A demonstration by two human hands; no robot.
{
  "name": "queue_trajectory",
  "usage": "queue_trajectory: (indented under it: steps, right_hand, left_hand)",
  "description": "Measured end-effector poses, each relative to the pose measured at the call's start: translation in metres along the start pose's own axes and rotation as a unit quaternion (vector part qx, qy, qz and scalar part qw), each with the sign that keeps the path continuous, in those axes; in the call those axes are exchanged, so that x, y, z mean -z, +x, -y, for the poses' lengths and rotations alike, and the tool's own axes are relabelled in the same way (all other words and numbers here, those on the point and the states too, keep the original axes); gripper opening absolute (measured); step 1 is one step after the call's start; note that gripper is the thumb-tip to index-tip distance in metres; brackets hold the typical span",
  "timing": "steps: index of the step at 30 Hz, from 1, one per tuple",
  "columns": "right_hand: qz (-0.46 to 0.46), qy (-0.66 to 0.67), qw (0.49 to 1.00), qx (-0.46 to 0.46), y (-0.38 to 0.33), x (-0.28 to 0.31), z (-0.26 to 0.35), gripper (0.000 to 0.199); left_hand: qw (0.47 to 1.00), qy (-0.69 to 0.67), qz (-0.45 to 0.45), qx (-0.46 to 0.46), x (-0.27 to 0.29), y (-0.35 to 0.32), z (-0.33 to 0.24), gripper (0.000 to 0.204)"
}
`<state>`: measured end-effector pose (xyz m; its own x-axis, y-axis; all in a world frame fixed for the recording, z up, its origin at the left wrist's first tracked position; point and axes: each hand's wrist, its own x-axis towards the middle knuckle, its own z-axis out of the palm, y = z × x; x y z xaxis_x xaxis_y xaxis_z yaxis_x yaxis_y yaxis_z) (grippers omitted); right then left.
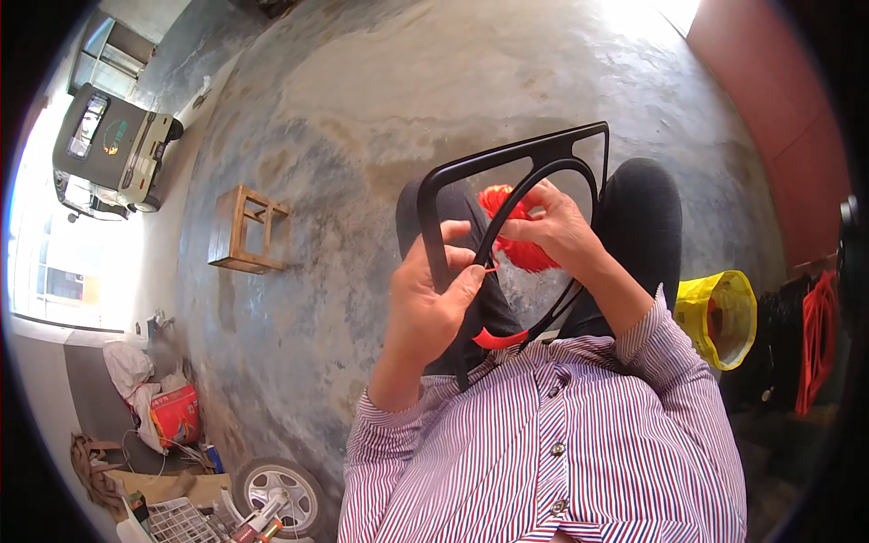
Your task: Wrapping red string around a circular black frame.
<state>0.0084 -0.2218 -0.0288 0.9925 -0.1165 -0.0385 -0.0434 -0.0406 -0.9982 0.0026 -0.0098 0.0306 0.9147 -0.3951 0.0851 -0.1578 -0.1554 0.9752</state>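
Observation:
A black frame (507,156) with rounded corners and a curved inner hoop stands over my lap, between my knees. My left hand (424,303) is closed around the frame's left side, its thumb by the inner hoop. A thin red strand shows at that thumb's tip. Red wrapping (501,340) covers a short stretch at the low end of the hoop. Behind the hoop, my right hand (568,233) is curled with thumb and fingers at a bundle of red strands (528,257). Part of the bundle is hidden by the hoop and fingers.
To my right stands a yellow bucket-like container (720,319), with red strands (817,339) hanging beyond it. A wooden stool (243,237) is on the concrete floor at left. A wheel (281,496), a white basket (181,525) and a small vehicle (113,149) are also left.

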Motion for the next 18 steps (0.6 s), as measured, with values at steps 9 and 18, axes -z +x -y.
queue_trajectory:
  steps: [9, 18]
  right_hand:
    - [0.137, 0.397, 0.907, -0.014, -0.003, -0.008, 0.015, 0.042]
    - [-0.054, -0.139, 0.964, 0.219, -0.025, -0.004, 0.044, 0.042]
  left_hand:
    - [0.994, -0.102, -0.015, 0.040, -0.004, 0.002, 0.012, 0.009]
    - [0.997, -0.006, -0.049, -0.062, -0.006, 0.003, 0.026, 0.011]
